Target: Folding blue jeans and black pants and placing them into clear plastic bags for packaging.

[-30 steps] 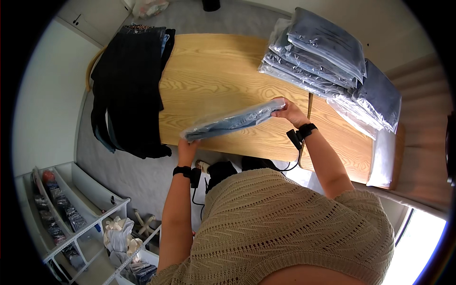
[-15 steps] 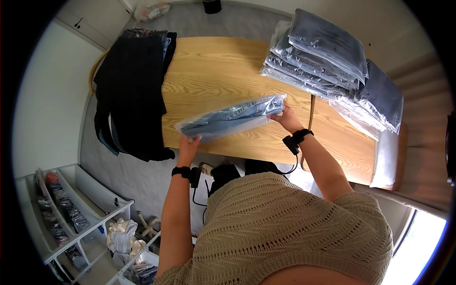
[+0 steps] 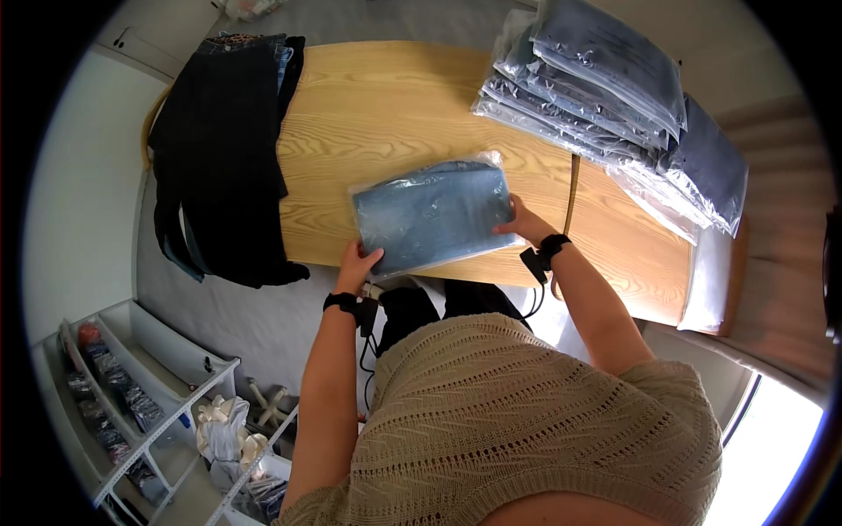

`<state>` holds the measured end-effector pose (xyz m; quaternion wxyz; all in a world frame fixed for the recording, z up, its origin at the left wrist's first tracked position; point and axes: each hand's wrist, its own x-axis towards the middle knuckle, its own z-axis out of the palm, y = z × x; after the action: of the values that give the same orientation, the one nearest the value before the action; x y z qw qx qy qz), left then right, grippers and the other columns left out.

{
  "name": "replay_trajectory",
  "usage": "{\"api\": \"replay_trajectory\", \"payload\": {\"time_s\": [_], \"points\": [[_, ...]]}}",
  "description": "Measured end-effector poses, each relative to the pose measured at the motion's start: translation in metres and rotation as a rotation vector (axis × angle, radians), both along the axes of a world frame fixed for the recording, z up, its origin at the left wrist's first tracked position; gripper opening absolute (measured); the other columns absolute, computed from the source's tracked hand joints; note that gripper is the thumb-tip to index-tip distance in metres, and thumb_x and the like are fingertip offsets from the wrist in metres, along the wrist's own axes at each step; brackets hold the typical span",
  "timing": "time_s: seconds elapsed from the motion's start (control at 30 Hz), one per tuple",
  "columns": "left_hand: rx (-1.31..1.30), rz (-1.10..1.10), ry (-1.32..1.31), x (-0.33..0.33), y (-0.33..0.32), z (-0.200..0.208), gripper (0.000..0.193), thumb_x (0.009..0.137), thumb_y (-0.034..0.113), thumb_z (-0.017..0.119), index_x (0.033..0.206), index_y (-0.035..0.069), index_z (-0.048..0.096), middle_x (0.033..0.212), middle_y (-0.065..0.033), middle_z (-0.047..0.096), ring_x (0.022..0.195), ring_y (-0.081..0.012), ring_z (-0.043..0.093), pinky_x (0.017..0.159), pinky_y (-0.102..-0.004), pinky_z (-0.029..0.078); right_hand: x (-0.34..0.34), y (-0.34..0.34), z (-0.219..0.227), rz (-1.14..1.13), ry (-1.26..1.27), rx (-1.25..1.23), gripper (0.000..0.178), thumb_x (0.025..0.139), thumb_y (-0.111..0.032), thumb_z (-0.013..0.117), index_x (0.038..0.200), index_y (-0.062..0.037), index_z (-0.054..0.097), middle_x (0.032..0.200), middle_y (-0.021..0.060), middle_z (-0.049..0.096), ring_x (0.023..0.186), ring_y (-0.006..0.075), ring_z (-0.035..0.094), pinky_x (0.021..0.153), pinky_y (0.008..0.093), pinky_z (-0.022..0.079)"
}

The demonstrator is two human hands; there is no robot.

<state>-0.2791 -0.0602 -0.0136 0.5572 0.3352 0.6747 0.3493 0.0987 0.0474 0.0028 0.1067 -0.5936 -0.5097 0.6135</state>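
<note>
A pair of folded light-blue jeans in a clear plastic bag (image 3: pixel 434 215) lies over the near edge of the wooden table (image 3: pixel 368 105), its broad face turned up. My left hand (image 3: pixel 358 266) grips its lower left corner, thumb on top and the other fingers hidden below. At the right edge, my right hand (image 3: pixel 524 221) holds the bag with the thumb over its face. Both wrists wear black straps with small boxes and cables.
Black trousers (image 3: pixel 224 158) are draped over the table's left end. Bagged folded garments (image 3: pixel 605 70) are piled at the far right, with flat clear bags (image 3: pixel 709 280) near the right edge. White shelving (image 3: pixel 167 430) holding bagged items and cloth stands at lower left.
The bagged jeans have been turned from a tilted, edge-on position so their broad face shows upward. Both hands have stayed on the bag's sides, shifting slightly.
</note>
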Motion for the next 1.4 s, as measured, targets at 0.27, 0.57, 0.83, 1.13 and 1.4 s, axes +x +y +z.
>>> {"api": "replay_trajectory", "payload": {"time_s": [0.27, 0.57, 0.83, 1.13, 1.4], "points": [[-0.107, -0.254, 0.320, -0.009, -0.020, -0.007, 0.043, 0.069, 0.019, 0.078, 0.099, -0.003, 0.056, 0.085, -0.0089, 0.058, 0.077, -0.0205, 0.056, 0.068, -0.0316, 0.046, 0.025, -0.017, -0.027, 0.222, -0.010, 0.051, 0.081, 0.068, -0.024, 0.078, 0.132, 0.0031, 0.037, 0.127, 0.0186, 0.050, 0.119, 0.0254, 0.046, 0.098, 0.0322, 0.035], [-0.128, 0.087, 0.055, 0.024, -0.023, -0.016, 0.034, 0.079, 0.015, 0.070, 0.098, -0.007, 0.054, 0.082, -0.0141, 0.062, 0.061, -0.0214, 0.061, 0.055, -0.0319, 0.048, 0.013, -0.022, 0.001, 0.066, -0.052, -0.180, 0.031, 0.080, -0.020, 0.070, 0.100, 0.0021, 0.060, 0.079, 0.0090, 0.066, 0.073, 0.0166, 0.065, 0.066, 0.0258, 0.051], [-0.257, 0.022, 0.027, 0.011, -0.031, -0.007, 0.034, 0.085, 0.026, 0.066, 0.095, -0.005, 0.055, 0.087, -0.0117, 0.061, 0.069, -0.0185, 0.063, 0.055, -0.0284, 0.049, 0.019, -0.026, -0.014, 0.075, -0.034, -0.158, 0.033, 0.081, -0.023, 0.070, 0.100, 0.0007, 0.059, 0.080, 0.0097, 0.065, 0.074, 0.0148, 0.065, 0.066, 0.0256, 0.051], [-0.314, 0.136, -0.149, 0.006, -0.038, -0.014, 0.038, 0.086, 0.033, 0.065, 0.095, -0.003, 0.056, 0.084, -0.0092, 0.061, 0.071, -0.0166, 0.061, 0.063, -0.0279, 0.050, 0.013, -0.022, -0.007, 0.223, -0.199, -0.112, 0.039, 0.079, -0.032, 0.070, 0.097, 0.0019, 0.060, 0.084, 0.0110, 0.065, 0.073, 0.0165, 0.063, 0.067, 0.0297, 0.050], [0.119, -0.126, 0.900, 0.013, -0.022, 0.033, 0.042, 0.085, 0.031, 0.062, 0.110, -0.002, 0.055, 0.105, -0.0199, 0.059, 0.095, -0.0293, 0.058, 0.082, -0.0385, 0.046, 0.008, -0.024, 0.051, 0.354, -0.662, 0.598, 0.044, 0.081, -0.029, 0.064, 0.116, -0.0048, 0.054, 0.105, 0.0174, 0.063, 0.095, 0.0330, 0.060, 0.082, 0.0396, 0.049]]}}
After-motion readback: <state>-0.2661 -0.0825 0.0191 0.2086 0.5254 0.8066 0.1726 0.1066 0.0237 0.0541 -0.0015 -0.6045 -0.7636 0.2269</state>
